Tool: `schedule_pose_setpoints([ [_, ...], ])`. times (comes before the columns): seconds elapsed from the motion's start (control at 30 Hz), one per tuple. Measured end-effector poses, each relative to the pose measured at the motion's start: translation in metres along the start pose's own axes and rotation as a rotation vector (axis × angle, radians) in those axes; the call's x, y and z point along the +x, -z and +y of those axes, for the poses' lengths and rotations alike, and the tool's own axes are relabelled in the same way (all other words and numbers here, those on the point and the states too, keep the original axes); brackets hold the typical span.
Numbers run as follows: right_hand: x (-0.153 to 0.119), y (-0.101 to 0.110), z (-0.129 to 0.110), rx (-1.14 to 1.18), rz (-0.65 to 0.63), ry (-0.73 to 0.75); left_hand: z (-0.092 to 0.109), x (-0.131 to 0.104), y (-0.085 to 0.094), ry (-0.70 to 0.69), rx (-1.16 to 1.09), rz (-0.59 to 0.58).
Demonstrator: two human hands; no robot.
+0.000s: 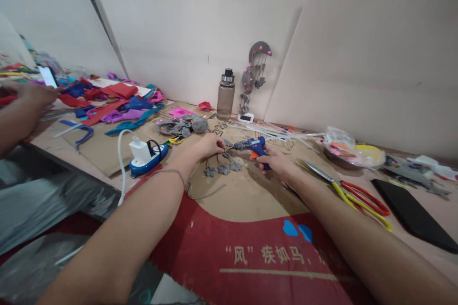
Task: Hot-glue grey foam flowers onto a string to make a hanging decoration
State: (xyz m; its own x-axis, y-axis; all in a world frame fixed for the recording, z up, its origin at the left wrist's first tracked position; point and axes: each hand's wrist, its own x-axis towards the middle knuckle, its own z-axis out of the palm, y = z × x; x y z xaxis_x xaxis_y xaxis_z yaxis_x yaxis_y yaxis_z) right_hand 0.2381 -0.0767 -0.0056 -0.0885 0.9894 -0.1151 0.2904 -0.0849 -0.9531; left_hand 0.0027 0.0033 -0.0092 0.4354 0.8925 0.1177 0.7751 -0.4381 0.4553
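My right hand is wrapped round the handle of a blue hot glue gun with an orange trigger. Its nozzle points left at a small grey felt piece, pinched in the fingers of my left hand. A clear glue stick appears to run out behind the gun. Below my left fingers, several grey felt flowers with short strings rest on the cardboard. A loose grey cord trails near my left wrist. The exact contact of nozzle and felt is too small to tell.
A water bottle and a grey moon hanging ornament are at the back. Left are a power strip and coloured cloth scraps; another person's hand is beyond. Right lie scissors, a black phone and a bowl.
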Motion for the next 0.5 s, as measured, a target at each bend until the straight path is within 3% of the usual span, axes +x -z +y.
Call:
schedule_pose_setpoints([
  [0.5, 0.0038, -0.0026, 0.0078, 0.028, 0.013, 0.020, 0.0070, -0.0027, 0.0011, 0.002, 0.030, 0.015],
])
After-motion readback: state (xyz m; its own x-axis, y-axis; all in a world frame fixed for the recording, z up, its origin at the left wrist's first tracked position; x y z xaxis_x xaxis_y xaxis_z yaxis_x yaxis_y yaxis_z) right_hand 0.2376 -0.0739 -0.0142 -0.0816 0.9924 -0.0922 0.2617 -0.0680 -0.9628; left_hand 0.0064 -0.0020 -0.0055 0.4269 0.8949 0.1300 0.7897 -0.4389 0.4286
